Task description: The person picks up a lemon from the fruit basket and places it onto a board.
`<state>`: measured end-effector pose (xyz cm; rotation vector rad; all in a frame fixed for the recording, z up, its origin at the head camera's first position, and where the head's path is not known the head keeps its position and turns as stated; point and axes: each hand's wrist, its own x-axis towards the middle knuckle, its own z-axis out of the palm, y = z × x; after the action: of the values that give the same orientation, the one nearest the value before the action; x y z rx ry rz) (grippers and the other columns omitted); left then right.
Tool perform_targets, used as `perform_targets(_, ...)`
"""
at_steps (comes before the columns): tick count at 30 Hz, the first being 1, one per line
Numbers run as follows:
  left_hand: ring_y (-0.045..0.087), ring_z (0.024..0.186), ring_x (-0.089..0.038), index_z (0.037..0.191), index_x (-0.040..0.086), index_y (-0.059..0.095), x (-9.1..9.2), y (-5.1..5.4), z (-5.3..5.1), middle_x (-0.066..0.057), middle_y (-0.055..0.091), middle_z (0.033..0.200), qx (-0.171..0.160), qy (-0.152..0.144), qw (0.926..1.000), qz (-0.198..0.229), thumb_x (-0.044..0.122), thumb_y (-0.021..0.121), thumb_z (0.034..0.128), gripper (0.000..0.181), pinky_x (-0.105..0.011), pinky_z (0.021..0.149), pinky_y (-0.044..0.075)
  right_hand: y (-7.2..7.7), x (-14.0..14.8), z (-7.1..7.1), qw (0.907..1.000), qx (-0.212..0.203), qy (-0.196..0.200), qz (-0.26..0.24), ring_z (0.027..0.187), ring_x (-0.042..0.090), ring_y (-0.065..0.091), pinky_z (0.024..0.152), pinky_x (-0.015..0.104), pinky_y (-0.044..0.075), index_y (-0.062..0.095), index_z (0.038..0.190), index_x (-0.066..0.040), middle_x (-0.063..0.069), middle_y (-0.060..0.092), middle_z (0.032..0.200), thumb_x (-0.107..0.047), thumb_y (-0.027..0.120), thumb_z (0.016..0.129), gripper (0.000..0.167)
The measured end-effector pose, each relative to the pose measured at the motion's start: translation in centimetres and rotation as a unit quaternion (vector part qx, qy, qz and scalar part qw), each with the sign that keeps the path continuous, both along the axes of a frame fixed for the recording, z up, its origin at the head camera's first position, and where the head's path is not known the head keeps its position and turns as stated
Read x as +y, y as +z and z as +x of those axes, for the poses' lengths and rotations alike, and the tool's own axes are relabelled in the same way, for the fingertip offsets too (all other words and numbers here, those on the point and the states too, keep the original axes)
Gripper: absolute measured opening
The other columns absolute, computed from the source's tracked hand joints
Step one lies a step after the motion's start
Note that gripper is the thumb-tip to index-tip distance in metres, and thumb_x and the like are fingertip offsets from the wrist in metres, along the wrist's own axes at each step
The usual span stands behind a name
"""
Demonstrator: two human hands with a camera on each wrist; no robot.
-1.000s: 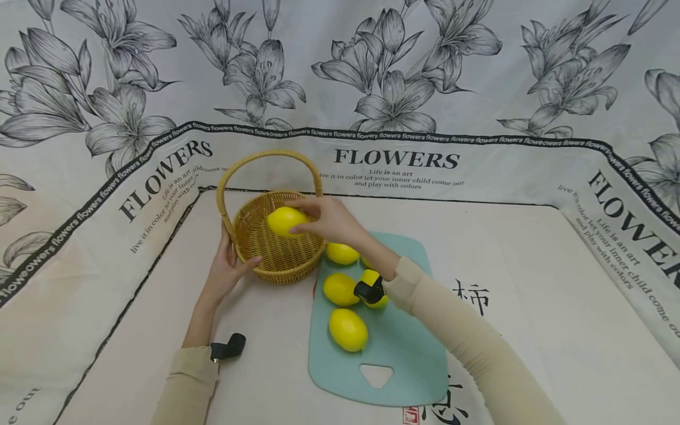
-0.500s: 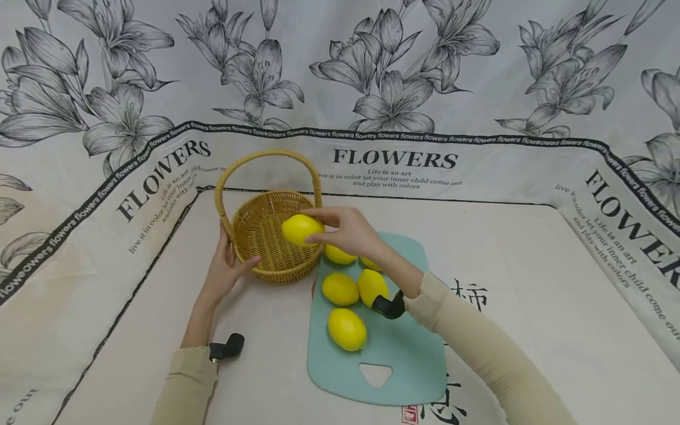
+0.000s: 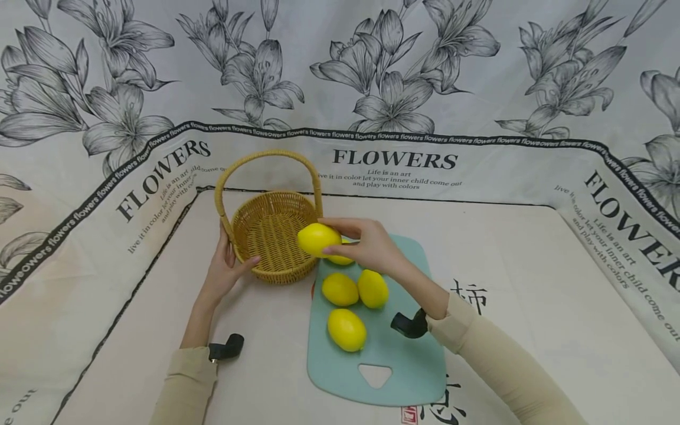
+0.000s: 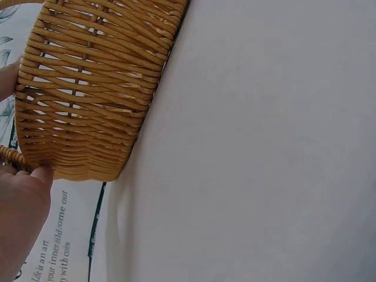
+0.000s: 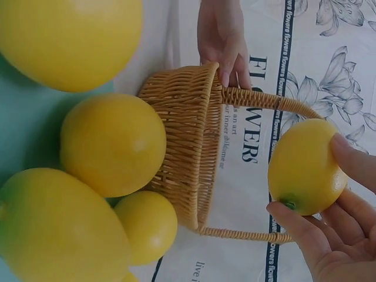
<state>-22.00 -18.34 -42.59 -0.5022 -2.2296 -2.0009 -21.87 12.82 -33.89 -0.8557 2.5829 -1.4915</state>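
Note:
My right hand (image 3: pixel 369 245) pinches a yellow lemon (image 3: pixel 317 239) between thumb and fingers, above the right rim of a wicker basket (image 3: pixel 284 274). In the right wrist view, the green-tinged stem end of this lemon (image 5: pixel 308 164) faces the camera. On the basket's left side my left hand (image 3: pixel 225 271) grips the rim, thumb over the edge and fingers outside, by the foot of the handle. The basket stands upright with its woven bottom showing. Several more lemons (image 3: pixel 347 329) lie on a light blue-green cutting board (image 3: pixel 409 360); one is partly behind the held lemon.
The tall arched basket handle (image 3: pixel 271 154) rises over the basket. The board lies just right of the basket, its cut-out grip hole toward me. A pale cloth (image 3: pixel 531 295) with dark characters covers the table, and a flower-printed curtain (image 3: pixel 393 100) stands behind.
My right hand, still holding the lemon, has moved right and a little toward me, from over the basket's inside to its right rim. The left hand and basket stay in place.

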Motion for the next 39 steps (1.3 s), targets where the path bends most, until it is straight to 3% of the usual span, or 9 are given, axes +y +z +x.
perform_targets(8,-0.006,0.146,-0.026,0.152,0.02,-0.017,-0.3,-0.6,-0.4,-0.003,-0.023,0.158,0.003,-0.007,0.9999,0.013,-0.007,0.068,0.085,0.112,-0.032,0.119,0.005,-0.5,1.9,1.1,0.9999,-0.002,-0.013,-0.003,0.122,0.014,0.054,0.101,0.033,0.048,0.06,0.133,-0.018,-0.003,0.059,0.132,-0.022,0.076,0.084,0.052)
perform_targets(15,-0.004,0.146,-0.027,0.153,0.02,-0.017,-0.3,-0.7,-0.4,-0.006,-0.021,0.159,0.001,-0.005,0.9999,0.01,-0.007,0.068,0.0849,0.112,-0.035,0.119,0.006,-1.0,3.5,2.3,0.9996,-0.016,-0.02,-0.007,0.121,0.015,0.055,0.1,0.034,0.049,0.06,0.134,-0.018,-0.003,0.059,0.132,-0.023,0.076,0.084,0.053)
perform_targets(22,-0.004,0.147,-0.026,0.152,0.025,-0.016,-0.5,-1.1,-0.7,-0.003,-0.019,0.159,-0.006,-0.007,0.9999,0.013,-0.006,0.068,0.0851,0.112,-0.028,0.119,0.006,-1.2,4.9,3.5,0.9989,-0.026,-0.037,-0.008,0.123,0.018,0.054,0.099,0.039,0.05,0.061,0.133,-0.018,-0.003,0.06,0.131,-0.027,0.076,0.084,0.052)
perform_targets(32,-0.007,0.146,-0.026,0.152,0.021,-0.017,-0.1,-0.2,0.1,-0.003,-0.021,0.159,-0.011,-0.003,0.9999,0.012,-0.007,0.067,0.0858,0.11,-0.027,0.119,0.004,-2.2,6.8,5.2,0.9974,-0.034,-0.063,0.007,0.124,0.024,0.054,0.096,0.038,0.051,0.06,0.134,-0.018,0.001,0.059,0.133,-0.026,0.076,0.084,0.053)
perform_targets(39,-0.006,0.146,-0.027,0.152,0.022,-0.018,0.0,-0.1,0.1,-0.004,-0.021,0.159,-0.005,-0.009,0.9998,0.014,-0.008,0.066,0.0857,0.111,-0.028,0.119,0.005,-3.1,8.2,6.9,0.996,-0.035,-0.08,0.017,0.124,0.029,0.053,0.097,0.042,0.05,0.059,0.134,-0.017,0.005,0.056,0.136,-0.028,0.076,0.084,0.055)
